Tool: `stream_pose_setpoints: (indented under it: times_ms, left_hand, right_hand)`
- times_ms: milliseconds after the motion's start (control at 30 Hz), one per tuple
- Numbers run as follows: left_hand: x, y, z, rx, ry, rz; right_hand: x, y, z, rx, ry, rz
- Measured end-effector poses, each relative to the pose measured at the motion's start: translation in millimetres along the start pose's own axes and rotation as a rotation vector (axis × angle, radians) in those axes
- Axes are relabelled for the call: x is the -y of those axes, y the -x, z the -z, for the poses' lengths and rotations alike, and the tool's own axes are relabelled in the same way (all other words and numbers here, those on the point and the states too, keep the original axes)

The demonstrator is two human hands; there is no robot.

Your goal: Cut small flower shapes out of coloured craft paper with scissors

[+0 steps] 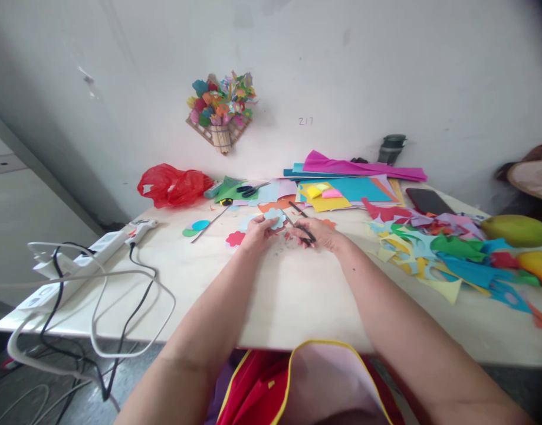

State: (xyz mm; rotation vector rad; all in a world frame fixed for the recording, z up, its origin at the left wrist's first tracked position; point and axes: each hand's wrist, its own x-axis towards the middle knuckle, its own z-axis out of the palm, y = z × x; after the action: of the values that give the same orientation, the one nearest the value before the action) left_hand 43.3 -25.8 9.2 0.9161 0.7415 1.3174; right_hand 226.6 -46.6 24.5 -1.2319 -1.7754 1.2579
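My left hand [259, 231] is closed on a light blue paper flower [275, 218] with a scalloped edge, held just above the table. In my right hand [320, 234] is a pair of scissors [306, 235], its blades pointing toward the flower's right edge. Whether the blades touch the paper I cannot tell. Beside my left hand lies a red paper flower [236, 238]. Small paper bits [282, 245] are scattered below both hands. Farther left, a blue paper circle [200, 225] rests partly over a green one [190, 232].
Colored paper scraps [456, 248] cover the right side, near a phone [429, 201] and a green fruit [513, 230]. Paper sheets [363, 189], dark-handled scissors [247, 190] and a red plastic bag [171, 185] lie at the back. A power strip [100, 248] with cables occupies the left.
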Motion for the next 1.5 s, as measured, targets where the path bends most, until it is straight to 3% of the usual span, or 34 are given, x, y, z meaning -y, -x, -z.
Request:
stream_pose_setpoints:
  times_ms: [1500]
  left_hand:
    - [1.8, 0.7, -1.1, -0.008, 0.010, -0.003]
  right_hand:
    - [-1.9, 0.2, -1.5, 0.041, -0.070, 0.042]
